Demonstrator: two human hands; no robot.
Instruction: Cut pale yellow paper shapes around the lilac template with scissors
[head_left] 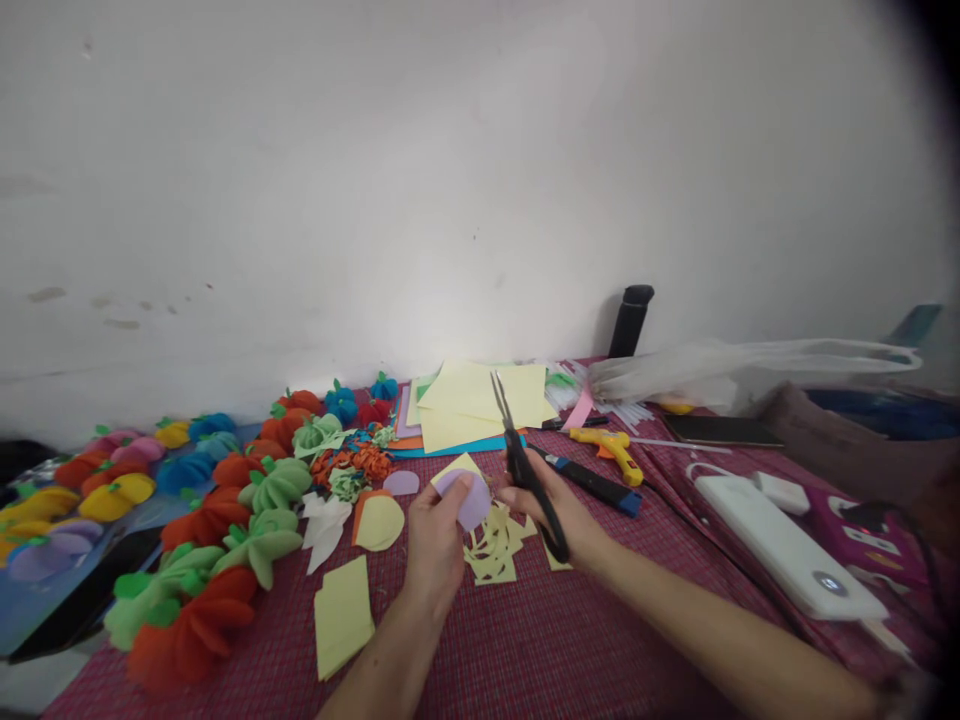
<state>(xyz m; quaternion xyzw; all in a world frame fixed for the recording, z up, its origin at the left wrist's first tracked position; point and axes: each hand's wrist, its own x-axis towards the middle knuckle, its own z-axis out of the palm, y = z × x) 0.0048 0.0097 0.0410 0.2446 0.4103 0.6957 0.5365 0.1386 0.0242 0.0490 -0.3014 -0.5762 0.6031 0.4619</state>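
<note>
My left hand (437,545) pinches a lilac rounded felt-like piece (474,507) laid over a pale yellow piece (463,464), whose corner sticks out behind it. A pair of black-handled scissors (517,455) is in my right hand (562,508), with the blades pointing up and away, apart from the pieces. Pale yellow offcuts (495,550) lie beneath and between my hands. Left of them are a stack of yellow rectangles (343,615), cut yellow rounded pieces (381,523) and a lilac piece (401,483).
Colourful pumpkin shapes (274,485) crowd the left side. Yellow sheets (465,405) lie at the back by the wall. Rightward are a blue-black cutter (592,484), a yellow glue gun (611,447) with a cord, a white power bank (787,545) and a black bottle (630,322).
</note>
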